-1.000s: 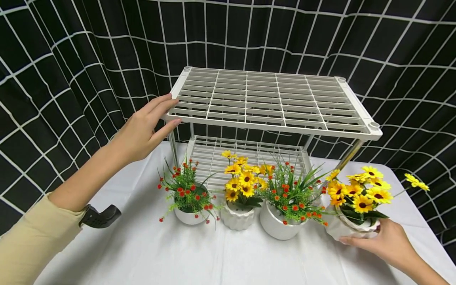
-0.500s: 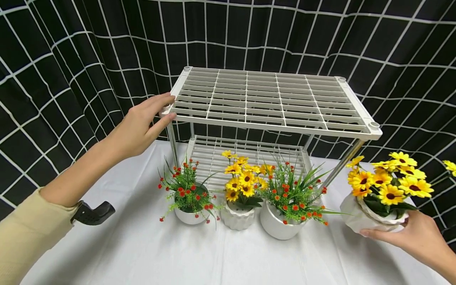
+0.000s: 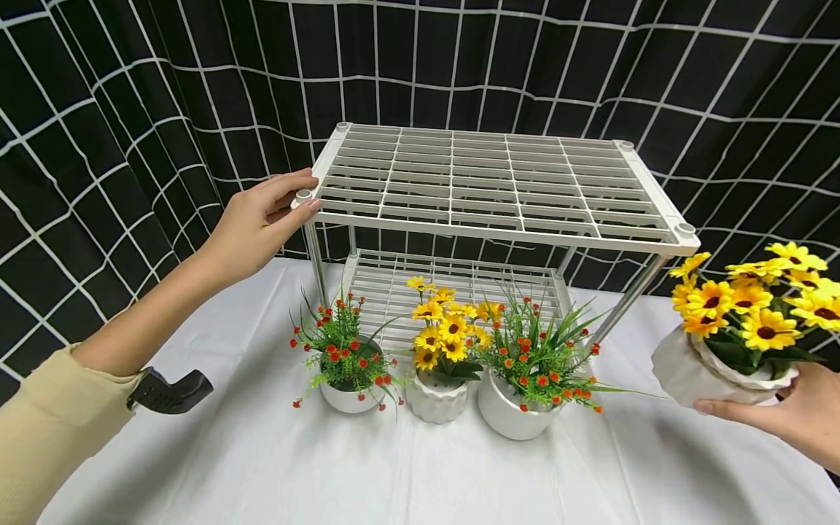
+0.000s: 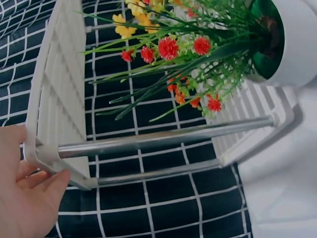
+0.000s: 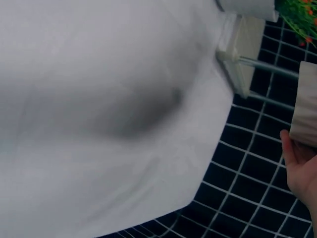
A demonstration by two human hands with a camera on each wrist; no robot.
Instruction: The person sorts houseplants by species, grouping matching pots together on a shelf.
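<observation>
My right hand (image 3: 810, 412) holds a white pot of yellow sunflowers (image 3: 728, 364) from below right, raised above the cloth at the right; its thumb lies along the pot's lower side. In the right wrist view only the side of this pot (image 5: 306, 106) shows, with the hand (image 5: 302, 171) under it. My left hand (image 3: 252, 230) grips the front left corner of a white two-tier rack (image 3: 485, 226), thumb on the front edge and fingers over the left edge. The left wrist view shows that hand (image 4: 32, 193) at the same corner.
Before the rack stand a red-flowered pot (image 3: 351, 397), a smaller sunflower pot (image 3: 438, 399) and another red-flowered pot (image 3: 518, 415). A white cloth (image 3: 328, 474) covers the table. Black curtain with a white grid (image 3: 499, 65) hangs behind.
My right hand has carried the sunflower pot rightward and up, away from the row of pots. My left hand has shifted slightly left and up on the rack's corner.
</observation>
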